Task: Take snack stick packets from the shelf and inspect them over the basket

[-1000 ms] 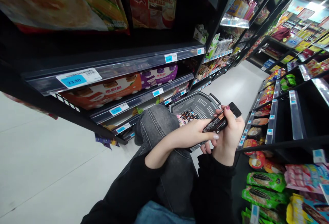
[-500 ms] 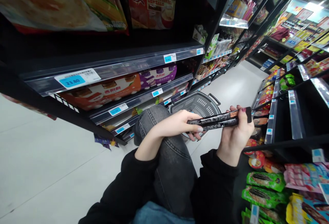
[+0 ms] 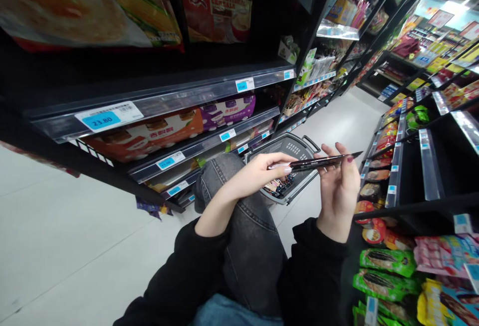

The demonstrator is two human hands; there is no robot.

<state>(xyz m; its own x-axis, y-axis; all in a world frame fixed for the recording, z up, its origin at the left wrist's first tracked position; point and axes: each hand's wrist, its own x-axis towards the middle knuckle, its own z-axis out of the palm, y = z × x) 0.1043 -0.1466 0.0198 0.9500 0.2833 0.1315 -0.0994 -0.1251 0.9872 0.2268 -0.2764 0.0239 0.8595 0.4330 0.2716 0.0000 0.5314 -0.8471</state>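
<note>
Where the black packet (image 3: pixel 310 164) ends, the left hand (image 3: pixel 264 170) grips it.

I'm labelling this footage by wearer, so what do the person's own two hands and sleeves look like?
Both hands are ungloved, with plain black long sleeves. The left hand has a pale, glossy thumbnail; the right hand has a dark red thumbnail. No ring or watch shows.

Red cereal bag (image 3: pixel 213 9) stood on upper L-side shelf (image 3: pixel 160 74), w/ lg. red-and-white bag (image 3: pixel 75 9) to its L. Blue-and-white price tag (image 3: pixel 108 115) on shelf edge read 23.80. Orange multipack (image 3: pixel 153 134) sat beside purple multipack (image 3: pixel 229 111) one level down. Green pkgs (image 3: pixel 389 261) lay lower R, nr pink bag (image 3: pixel 436 253).
</note>
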